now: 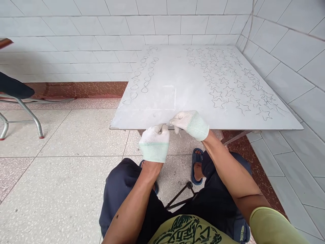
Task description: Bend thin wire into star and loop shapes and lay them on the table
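Note:
Both of my hands wear white knit gloves with pale green cuffs and meet at the table's near edge. My left hand is closed, thumb against the fingers, on a thin wire mostly hidden by the gloves. Close beside it, my right hand pinches the same wire, and a short bent end sticks out below its fingers. On the table beyond, rows of star-shaped wires lie on the right. Twisted loop-shaped wires lie in two columns on the left.
White tiled walls stand behind the table and to its right. A metal-legged stool is on the speckled floor at left. Below the table edge are my knees, slippers and a dark metal stand.

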The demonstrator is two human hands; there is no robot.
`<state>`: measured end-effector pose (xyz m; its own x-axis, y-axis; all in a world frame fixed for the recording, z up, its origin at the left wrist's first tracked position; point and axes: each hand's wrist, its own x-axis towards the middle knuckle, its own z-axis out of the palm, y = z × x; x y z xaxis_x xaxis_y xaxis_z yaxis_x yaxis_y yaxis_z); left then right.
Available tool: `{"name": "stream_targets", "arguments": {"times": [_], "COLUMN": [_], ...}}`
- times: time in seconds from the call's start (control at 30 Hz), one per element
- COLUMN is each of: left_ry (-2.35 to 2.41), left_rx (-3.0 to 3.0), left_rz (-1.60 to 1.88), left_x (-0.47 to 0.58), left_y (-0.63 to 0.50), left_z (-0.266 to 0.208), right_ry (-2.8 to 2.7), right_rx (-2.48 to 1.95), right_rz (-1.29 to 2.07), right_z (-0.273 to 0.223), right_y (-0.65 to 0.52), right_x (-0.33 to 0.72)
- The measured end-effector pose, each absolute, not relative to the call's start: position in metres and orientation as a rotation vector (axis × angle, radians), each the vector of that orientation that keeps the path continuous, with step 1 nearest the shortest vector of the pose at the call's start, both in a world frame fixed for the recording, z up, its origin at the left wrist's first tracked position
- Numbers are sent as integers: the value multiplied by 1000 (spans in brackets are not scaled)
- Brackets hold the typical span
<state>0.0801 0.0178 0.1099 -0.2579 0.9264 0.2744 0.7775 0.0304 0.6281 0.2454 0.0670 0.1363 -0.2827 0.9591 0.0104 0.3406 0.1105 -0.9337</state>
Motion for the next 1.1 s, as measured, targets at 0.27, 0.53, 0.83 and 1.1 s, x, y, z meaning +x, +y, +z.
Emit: {"name": "stream_targets", "arguments": {"times": [0.27, 0.53, 0.83, 1.1], "left_ry": [1608, 1509, 1390, 1662], "left_rx": [1521, 1421, 1291, 1322], "left_rz": [1163, 963, 966, 952], "left_x": [54, 36, 38, 44], "left_y": [11, 30, 32, 23], "left_z": [122, 116, 106, 113], "right_ry": [-1691, -1830, -1901, -1888], "right_rx": [-1234, -1282, -1257, -1255], "right_rz": [1245, 1124, 1143, 1158], "right_z": [147, 149, 151, 157], "right_y": [67, 65, 65, 61], "right_x": [254, 251, 254, 252]}}
